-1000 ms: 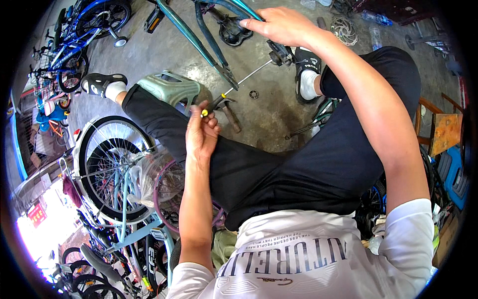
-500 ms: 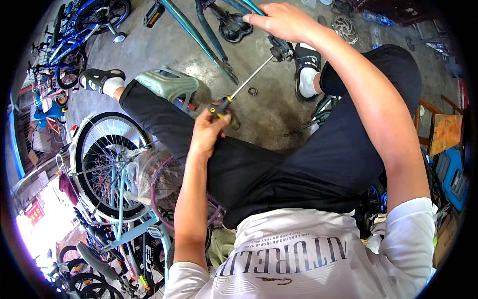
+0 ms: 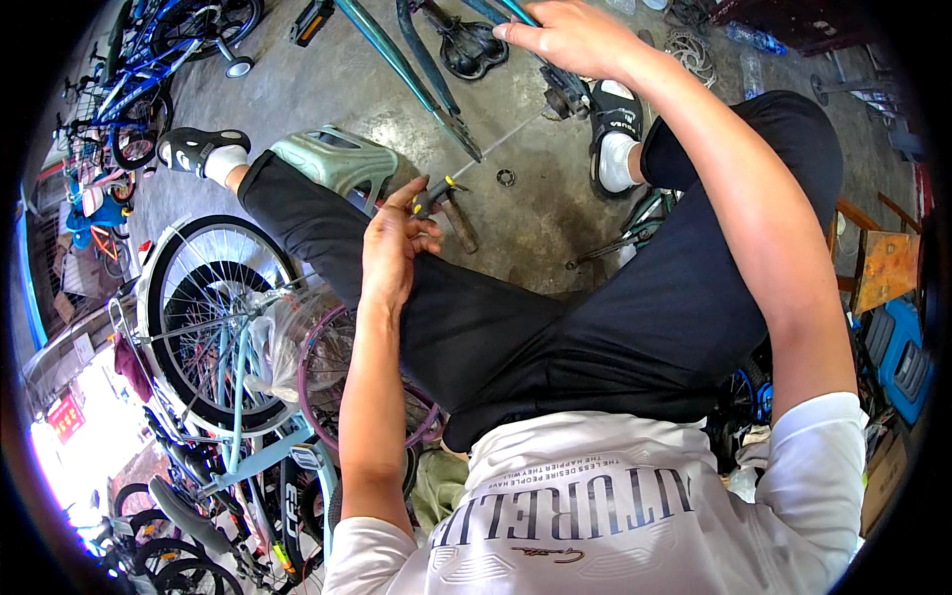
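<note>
My left hand [image 3: 390, 253] is above my left knee, its fingers loosely around the black and yellow handle of a screwdriver [image 3: 434, 196]. The long thin shaft slants up to the right, its tip at a dark metal part [image 3: 561, 97] on a bicycle frame. My right hand [image 3: 575, 42] rests on a teal tube of this bicycle frame [image 3: 382, 61], thumb stretched along it; its other fingers are partly hidden. Between the tubes a black saddle [image 3: 466, 48] shows. A small dark ring [image 3: 506, 178] lies on the floor below the screwdriver's shaft.
A pale green stool [image 3: 332, 159] stands beside my left leg. On the floor are a brown-handled tool [image 3: 461, 228], a brake disc [image 3: 692, 55] and a pedal [image 3: 312, 22]. Bicycles and a wheel [image 3: 213, 317] crowd the left; a blue case [image 3: 897, 362] is at the right.
My left hand has moved slightly down and left, and its fingers have loosened and spread along the screwdriver handle. My right hand has barely shifted on the frame.
</note>
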The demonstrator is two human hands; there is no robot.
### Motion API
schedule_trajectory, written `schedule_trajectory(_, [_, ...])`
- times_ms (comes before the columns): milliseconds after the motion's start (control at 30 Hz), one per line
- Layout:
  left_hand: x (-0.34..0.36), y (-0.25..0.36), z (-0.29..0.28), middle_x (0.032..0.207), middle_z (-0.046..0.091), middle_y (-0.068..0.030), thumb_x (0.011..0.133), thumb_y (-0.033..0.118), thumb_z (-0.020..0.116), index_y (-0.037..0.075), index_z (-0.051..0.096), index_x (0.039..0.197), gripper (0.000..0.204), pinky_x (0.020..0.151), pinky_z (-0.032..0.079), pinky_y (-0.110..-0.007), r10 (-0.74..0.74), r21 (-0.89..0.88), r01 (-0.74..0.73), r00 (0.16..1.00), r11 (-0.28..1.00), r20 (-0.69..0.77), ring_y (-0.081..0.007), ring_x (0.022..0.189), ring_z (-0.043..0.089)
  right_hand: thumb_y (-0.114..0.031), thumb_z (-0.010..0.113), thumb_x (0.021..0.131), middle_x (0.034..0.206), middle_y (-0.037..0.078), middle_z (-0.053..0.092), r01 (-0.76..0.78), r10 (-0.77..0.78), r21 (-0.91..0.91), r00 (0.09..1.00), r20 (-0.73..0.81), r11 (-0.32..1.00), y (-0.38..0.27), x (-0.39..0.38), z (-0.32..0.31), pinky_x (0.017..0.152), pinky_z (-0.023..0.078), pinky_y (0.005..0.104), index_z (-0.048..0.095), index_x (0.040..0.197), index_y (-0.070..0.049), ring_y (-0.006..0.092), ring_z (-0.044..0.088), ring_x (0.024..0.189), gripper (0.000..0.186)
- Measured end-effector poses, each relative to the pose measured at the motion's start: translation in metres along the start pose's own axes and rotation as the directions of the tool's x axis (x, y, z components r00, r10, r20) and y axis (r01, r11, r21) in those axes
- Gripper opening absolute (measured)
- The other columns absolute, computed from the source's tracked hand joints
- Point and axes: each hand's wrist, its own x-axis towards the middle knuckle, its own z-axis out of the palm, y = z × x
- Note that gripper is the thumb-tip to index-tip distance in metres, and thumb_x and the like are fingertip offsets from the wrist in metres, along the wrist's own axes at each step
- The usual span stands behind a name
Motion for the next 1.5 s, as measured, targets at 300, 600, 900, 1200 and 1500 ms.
schedule_trajectory(300, [0.006,-0.011,-0.004,0.103,0.066,-0.0093,0.103,0.044,0.059,0.002,0.053,0.139,0.056,0.048,0.041,-0.021,-0.193,-0.705,0.490,0.866,0.513,0.461,-0.0102,0.072,0.054,-0.062,0.049,0.097,0.089,0.018,0.072,0.014,-0.013,0.005,0.998,-0.056,1.000,0.000,-0.002,0.002,0.080,0.051,0.0490,0.071,0.102,-0.005,0.0384,0.069,0.090,0.062])
schedule_trajectory(600, [0.004,0.006,0.008,0.123,0.069,-0.0123,0.098,0.030,0.069,0.005,0.062,0.122,0.035,0.070,0.048,-0.028,-0.233,-0.040,0.246,0.952,0.969,0.200,-0.0138,0.095,0.061,-0.048,0.054,0.098,0.090,0.018,0.072,-0.043,0.040,0.097,0.998,0.039,0.994,-0.014,-0.006,-0.011,0.079,0.052,0.0470,0.069,0.104,-0.004,0.0369,0.070,0.088,0.047])
schedule_trajectory(900, [0.006,0.001,0.017,0.088,0.069,-0.0029,0.089,0.017,0.081,0.002,0.065,0.106,0.027,0.073,0.048,-0.026,0.113,0.479,-0.084,0.993,0.874,-0.032,-0.0093,0.078,0.061,-0.046,0.051,0.100,0.095,0.021,0.072,-0.097,0.088,0.081,0.990,0.113,0.992,-0.020,-0.010,-0.020,0.083,0.050,0.0507,0.068,0.106,-0.004,0.0404,0.069,0.094,0.046])
schedule_trajectory(1200, [0.004,0.010,0.024,0.059,0.050,-0.0078,0.082,0.029,0.086,0.002,0.068,0.099,0.037,0.059,0.041,-0.036,0.425,0.898,-0.155,0.904,0.412,-0.039,-0.0151,0.059,0.052,-0.047,0.051,0.099,0.100,0.024,0.071,-0.053,0.046,0.074,0.995,0.092,0.996,-0.019,-0.009,-0.020,0.085,0.050,0.0520,0.067,0.110,-0.003,0.0419,0.068,0.099,0.048])
schedule_trajectory(1500, [0.021,0.012,0.021,0.096,0.069,-0.0028,0.104,0.031,0.064,0.001,0.065,0.113,0.031,0.078,0.048,-0.029,0.126,0.275,-0.085,0.983,0.958,-0.135,-0.0118,0.084,0.059,-0.051,0.053,0.100,0.099,0.015,0.072,-0.013,0.043,0.303,0.995,-0.091,0.953,0.039,-0.008,-0.011,0.081,0.053,0.0401,0.064,0.122,-0.004,0.0273,0.070,0.088,0.053])
